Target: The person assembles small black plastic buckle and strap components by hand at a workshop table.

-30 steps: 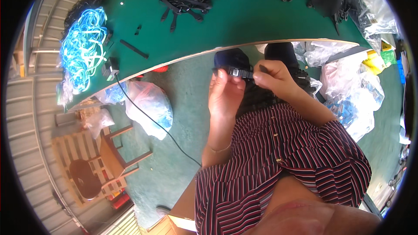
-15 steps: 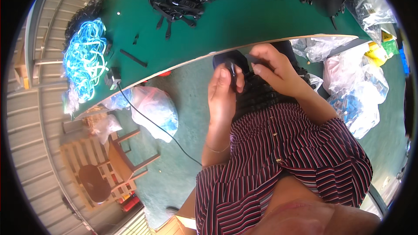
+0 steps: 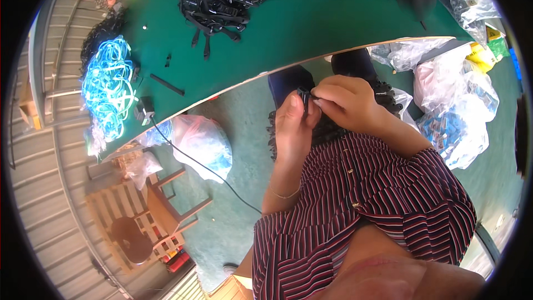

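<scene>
Because the small part seems to need steadying, the left hand [image 3: 294, 125] pinches a black buckle [image 3: 303, 94] — the right hand [image 3: 345, 101], at two o'clock, nips a dark strip [image 3: 317, 97] beside it — with heaped black straps [image 3: 219, 5] toward ten-thirty.

A dark shirt [image 3: 333, 203] striped red and white, golden buttons [image 3: 350, 171] and a thin bracelet [image 3: 285, 196] are worn.

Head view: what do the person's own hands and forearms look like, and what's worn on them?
The left hand and right hand are both ungloved. A thin bracelet circles the left wrist; none shows on the right. The forearms are uncovered up to the shirt's sleeves, which are dark with narrow red and whitish stripes.
</scene>
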Motion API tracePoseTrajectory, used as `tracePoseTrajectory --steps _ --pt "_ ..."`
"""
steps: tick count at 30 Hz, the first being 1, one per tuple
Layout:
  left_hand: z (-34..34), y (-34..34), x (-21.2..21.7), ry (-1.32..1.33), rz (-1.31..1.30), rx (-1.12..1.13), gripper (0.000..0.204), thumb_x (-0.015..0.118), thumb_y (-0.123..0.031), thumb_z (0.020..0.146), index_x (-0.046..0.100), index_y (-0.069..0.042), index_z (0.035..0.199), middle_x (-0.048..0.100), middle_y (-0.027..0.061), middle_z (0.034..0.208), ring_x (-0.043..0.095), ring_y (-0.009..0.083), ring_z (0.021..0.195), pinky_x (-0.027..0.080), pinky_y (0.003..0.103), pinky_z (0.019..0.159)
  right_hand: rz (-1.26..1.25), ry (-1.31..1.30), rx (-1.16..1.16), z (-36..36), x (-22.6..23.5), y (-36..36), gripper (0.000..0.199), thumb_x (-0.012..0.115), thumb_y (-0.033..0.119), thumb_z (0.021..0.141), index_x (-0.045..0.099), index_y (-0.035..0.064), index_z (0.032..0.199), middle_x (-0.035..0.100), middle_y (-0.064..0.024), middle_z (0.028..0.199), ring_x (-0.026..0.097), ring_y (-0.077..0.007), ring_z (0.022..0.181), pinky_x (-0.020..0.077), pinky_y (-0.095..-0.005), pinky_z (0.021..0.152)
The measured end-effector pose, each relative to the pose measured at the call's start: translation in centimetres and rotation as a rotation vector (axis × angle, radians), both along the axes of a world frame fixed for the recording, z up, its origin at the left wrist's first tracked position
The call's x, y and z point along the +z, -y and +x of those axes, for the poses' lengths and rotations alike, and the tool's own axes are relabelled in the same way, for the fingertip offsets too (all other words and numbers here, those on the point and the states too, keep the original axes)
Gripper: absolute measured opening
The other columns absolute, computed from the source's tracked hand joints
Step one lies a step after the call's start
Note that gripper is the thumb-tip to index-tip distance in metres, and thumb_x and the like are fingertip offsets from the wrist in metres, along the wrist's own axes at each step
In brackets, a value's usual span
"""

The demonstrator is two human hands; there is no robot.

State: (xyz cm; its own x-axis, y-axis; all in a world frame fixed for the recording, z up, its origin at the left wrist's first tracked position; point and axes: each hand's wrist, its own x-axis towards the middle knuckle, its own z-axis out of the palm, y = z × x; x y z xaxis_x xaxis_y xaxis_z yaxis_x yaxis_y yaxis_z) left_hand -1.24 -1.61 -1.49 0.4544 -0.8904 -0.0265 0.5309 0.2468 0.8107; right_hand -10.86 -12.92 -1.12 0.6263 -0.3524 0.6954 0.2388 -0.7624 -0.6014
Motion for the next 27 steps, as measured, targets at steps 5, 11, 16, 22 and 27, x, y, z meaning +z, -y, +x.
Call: tracePoseTrajectory --steps 5,11,16,22,27 --pt "0.0 -0.5 0.1 -0.053 -0.036 -0.040 0.039 0.046 -0.040 0.090 0.045 -0.005 0.074 0.040 0.0002 0.065 0.033 0.0095 0.058 0.025 0.023 0.053 -0.025 0.013 -0.020 0.1 0.0 0.0 0.018 0.064 0.000 0.069 0.059 0.0032 0.086 0.060 -0.0100 0.078 0.060 -0.0266 0.063 0.0484 -0.0316 0.052" --pt "-0.2 -0.8 -0.1 -0.084 -0.008 -0.022 0.038 0.044 -0.037 0.091 0.047 -0.002 0.076 0.039 0.0018 0.060 0.034 0.0122 0.058 0.029 0.026 0.056 -0.037 0.028 -0.019 0.4 0.1 -0.2 0.019 0.064 -0.001 0.067 0.059 0.0028 0.085 0.060 -0.0101 0.077 0.060 -0.0264 0.062 0.0484 -0.0313 0.051" --pt "0.5 -1.4 -0.7 0.073 0.088 -0.067 0.034 0.048 -0.036 0.090 0.050 -0.004 0.080 0.042 -0.0017 0.066 0.033 0.0073 0.058 0.026 0.021 0.053 -0.031 0.028 0.006 0.6 -0.2 -0.4 0.017 0.063 -0.002 0.068 0.058 0.0016 0.084 0.060 -0.0103 0.075 0.061 -0.0255 0.061 0.0484 -0.0311 0.051" --pt "0.5 -2.5 0.1 0.293 0.194 0.145 0.012 0.055 -0.015 0.087 0.054 -0.003 0.085 0.049 -0.0025 0.070 0.041 0.0048 0.065 0.034 0.018 0.058 0.830 -0.219 0.565 0.6 0.3 0.0 0.011 0.053 0.003 0.079 0.053 0.0033 0.090 0.044 -0.0095 0.103 0.045 -0.0195 0.091 0.0372 -0.0278 0.081" --pt "1.1 -2.6 0.1 0.673 0.354 0.184 0.006 0.059 -0.003 0.083 0.054 -0.001 0.086 0.052 -0.0022 0.073 0.044 0.0034 0.070 0.038 0.018 0.063 0.242 -0.252 0.184 1.1 -0.1 -0.2 0.003 0.051 0.006 0.084 0.052 0.0038 0.082 0.044 -0.0071 0.105 0.044 -0.0159 0.093 0.0358 -0.0269 0.079"
